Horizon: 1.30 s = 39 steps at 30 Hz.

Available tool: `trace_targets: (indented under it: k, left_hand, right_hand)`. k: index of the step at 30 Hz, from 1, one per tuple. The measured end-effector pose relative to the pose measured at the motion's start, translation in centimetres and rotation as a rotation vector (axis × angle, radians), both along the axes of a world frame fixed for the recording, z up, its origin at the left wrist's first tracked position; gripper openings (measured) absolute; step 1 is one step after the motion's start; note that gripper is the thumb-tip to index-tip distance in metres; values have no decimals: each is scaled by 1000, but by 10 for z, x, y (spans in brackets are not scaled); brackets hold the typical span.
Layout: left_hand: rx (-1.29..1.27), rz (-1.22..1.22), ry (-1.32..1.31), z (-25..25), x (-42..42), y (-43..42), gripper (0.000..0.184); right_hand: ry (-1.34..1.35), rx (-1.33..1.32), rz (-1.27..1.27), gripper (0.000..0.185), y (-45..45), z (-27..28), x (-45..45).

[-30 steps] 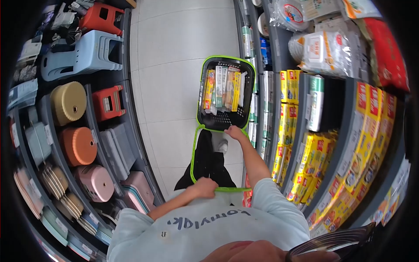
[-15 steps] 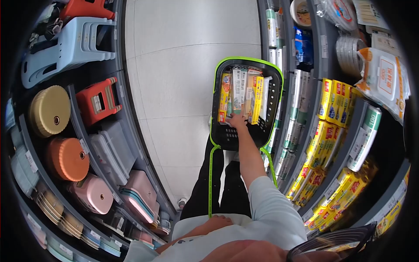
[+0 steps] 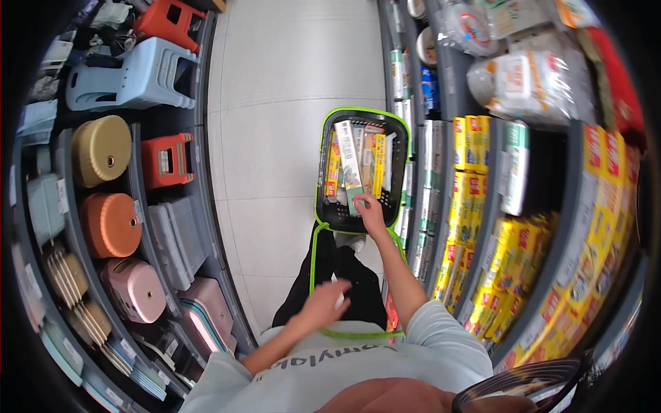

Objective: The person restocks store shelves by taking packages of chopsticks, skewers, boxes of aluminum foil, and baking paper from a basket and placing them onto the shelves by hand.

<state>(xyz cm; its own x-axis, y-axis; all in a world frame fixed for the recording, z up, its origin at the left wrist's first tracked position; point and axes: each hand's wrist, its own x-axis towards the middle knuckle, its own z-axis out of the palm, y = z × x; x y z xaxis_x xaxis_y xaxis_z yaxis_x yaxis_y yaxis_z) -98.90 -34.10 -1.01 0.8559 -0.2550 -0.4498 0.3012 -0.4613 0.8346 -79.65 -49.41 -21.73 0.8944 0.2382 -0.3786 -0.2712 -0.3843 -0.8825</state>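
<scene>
In the head view, a black shopping basket [image 3: 321, 172] with a green rim hangs in front of my legs. A long white and green box [image 3: 349, 162] lies tilted over the other boxes inside. My right hand [image 3: 370, 210] is closed on the near end of that box. Yellow boxes [image 3: 379, 165] lie lengthwise on its right, and another yellow box [image 3: 333, 167] is on its left. The green handle [image 3: 314, 261] runs back to my waist. Above my lap, my left hand [image 3: 327, 303] is slightly blurred, with its fingers apart and nothing visible in them.
On the right shelves stand yellow boxes [image 3: 469, 199], a white and green roll [image 3: 516, 168] and wrapped plastic packs [image 3: 523, 79]. The left shelves hold a blue stool [image 3: 138, 72], a red stool [image 3: 167, 160], round containers [image 3: 110, 224] and pink boxes [image 3: 206, 303]. Tiled floor [image 3: 275, 165] runs between.
My left hand has lifted from my waist and opened. My right hand now grips the white and green box, whose near end has risen and tilted. The view has shifted toward the right shelves.
</scene>
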Motion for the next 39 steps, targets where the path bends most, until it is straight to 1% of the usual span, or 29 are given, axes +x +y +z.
trace_targets:
  k: [2,3,4,6,8,9,10,11,13,14,16,17,18,20,21,22,24,25,26,28,30,33,35,36,38,39]
  left_hand:
    - [10,197,-79,30,31,10,51]
    - [37,269,-75,48,43,15,57]
    - [63,337,-68,66,55,23,63]
    - [-30,528,-258,82,72,35,75]
    - [-210,731,-339,131,90,35,80]
    - [-252,783,-362,156,93,33,79]
    - [-298,833,-389,180,95,30,78]
    - [-302,826,-402,204,92,24,78]
    - [-501,831,-446,244,78,6,62]
    - [-504,833,-455,257,68,-2,62]
    - [-744,714,-439,277,48,-15,54]
    - [-795,723,-461,287,38,-22,49]
    - [-794,716,-468,293,29,-26,49]
    - [-852,632,-508,305,17,-30,50]
    - [-856,626,-513,311,10,-33,50]
    - [-845,579,-553,319,4,-35,51]
    - [-835,528,-601,332,-3,-38,52]
    - [-795,508,-632,337,-6,-40,52]
    - [-755,486,-664,342,-9,-43,53]
    - [-752,485,-660,350,-12,-49,54]
    - [-749,481,-653,352,-14,-54,54]
    - [-742,433,-706,353,-19,-59,56]
    - [-949,413,-732,355,-23,-66,54]
    - [-959,400,-725,356,-24,-68,54]
    - [-883,422,-755,358,-26,-69,74]
    - [-886,436,-748,357,-27,-70,74]
  right_hand:
    - [96,29,109,14,-25,113,-7]
    - [25,165,119,17,-39,146,-17]
    - [158,131,171,24,-54,202,-21]
    - [24,226,232,40,-85,277,-46]
    - [44,346,193,60,-108,347,-72]
    - [145,399,186,75,-120,388,-84]
    - [109,413,141,80,-134,410,-99]
    - [72,447,116,81,-148,430,-112]
    - [-8,474,95,82,-172,470,-139]
    - [-79,454,105,79,-188,473,-151]
    - [-142,468,53,76,-204,496,-170]
    - [-244,476,14,68,-208,502,-175]
    - [-252,481,13,68,-214,506,-180]
    - [-434,567,-238,60,-224,512,-186]
    - [-485,593,-269,52,-224,522,-191]
    - [-494,593,-267,52,-225,528,-197]
    - [-439,675,-408,50,-228,539,-205]
    - [-437,764,-440,47,-229,544,-210]
    - [-442,763,-443,47,-229,551,-215]
    - [-528,842,-448,50,-230,562,-224]
    - [-568,807,-441,52,-236,563,-230]
    - [-626,777,-511,56,-243,567,-235]
    - [-657,770,-511,56,-247,571,-237]
    - [-687,764,-500,57,-248,574,-237]
    - [-718,739,-505,60,-251,575,-235]
    - [-745,746,-503,62,-253,572,-234]
